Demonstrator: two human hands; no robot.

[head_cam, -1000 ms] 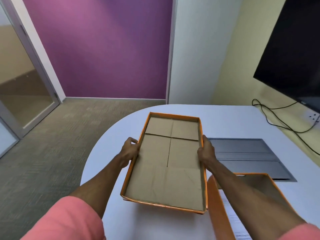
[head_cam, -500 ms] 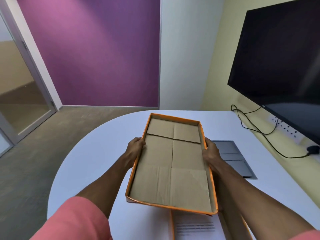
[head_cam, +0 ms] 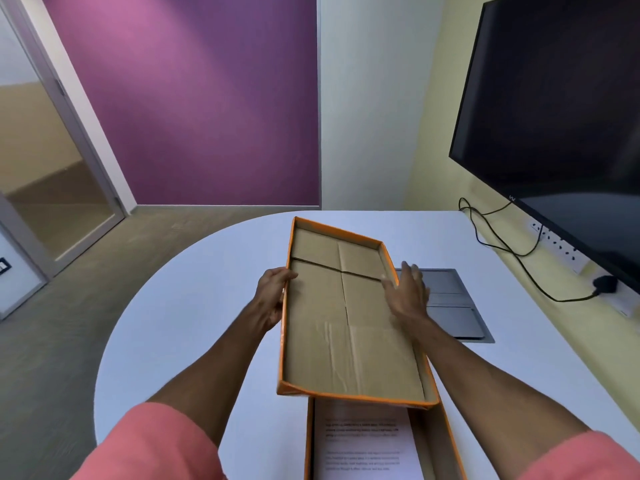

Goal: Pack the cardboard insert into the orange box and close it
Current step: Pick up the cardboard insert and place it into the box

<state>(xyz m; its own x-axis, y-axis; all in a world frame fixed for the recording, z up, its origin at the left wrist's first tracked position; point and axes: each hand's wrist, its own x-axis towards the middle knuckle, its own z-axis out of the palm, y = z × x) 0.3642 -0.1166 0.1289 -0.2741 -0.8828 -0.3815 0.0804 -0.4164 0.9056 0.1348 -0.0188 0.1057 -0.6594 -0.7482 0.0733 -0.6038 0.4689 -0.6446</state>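
Observation:
An orange box half point(head_cam: 284, 327), open side up, is held tilted above the white table. A brown cardboard insert point(head_cam: 332, 317) lies flat inside it and fills it. My left hand point(head_cam: 273, 297) grips the left wall of this box half. My right hand point(head_cam: 408, 292) hovers over the right wall with its fingers spread, blurred, holding nothing. Below, near me, lies the other orange box half point(head_cam: 453, 441) with a white printed sheet point(head_cam: 363, 441) in it, partly hidden under the lifted half.
The white rounded table point(head_cam: 194, 306) has a grey recessed panel point(head_cam: 453, 303) to the right of the box. A black screen point(head_cam: 561, 116) hangs on the right wall, with black cables point(head_cam: 502, 244) and a plug point(head_cam: 604, 284) below it.
My right hand has let go of the box's right wall and opened. The box half has tilted and moved over the other half.

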